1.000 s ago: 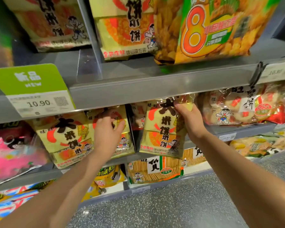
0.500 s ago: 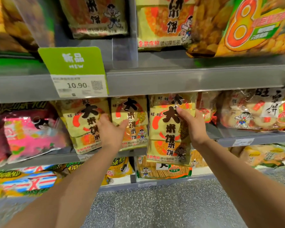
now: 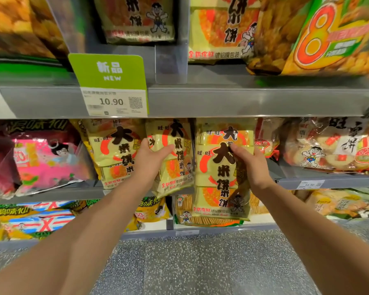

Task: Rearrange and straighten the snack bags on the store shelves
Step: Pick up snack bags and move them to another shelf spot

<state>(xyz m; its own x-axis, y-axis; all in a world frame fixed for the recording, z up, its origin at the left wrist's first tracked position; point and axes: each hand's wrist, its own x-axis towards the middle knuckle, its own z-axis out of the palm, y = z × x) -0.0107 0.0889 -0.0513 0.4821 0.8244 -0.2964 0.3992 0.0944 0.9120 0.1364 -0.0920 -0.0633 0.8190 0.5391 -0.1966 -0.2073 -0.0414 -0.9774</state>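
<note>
Three yellow rice-cracker bags with black characters stand side by side on the middle shelf. My left hand grips the middle bag, which tilts with its bottom hanging past the shelf lip. My right hand holds the right bag by its right edge, out in front of the shelf and hanging below it. Another bag of the same kind shows behind it. The left bag stands untouched.
A pink bag sits at the far left, a clear bag of round crackers at the right. The upper shelf carries a green price tag and large bags. Lower shelves hold more snacks above a speckled floor.
The view has swung left. My right hand has brought its bag lower and further out from the shelf. My left hand has taken a firmer grip on the middle bag, which now tilts.
</note>
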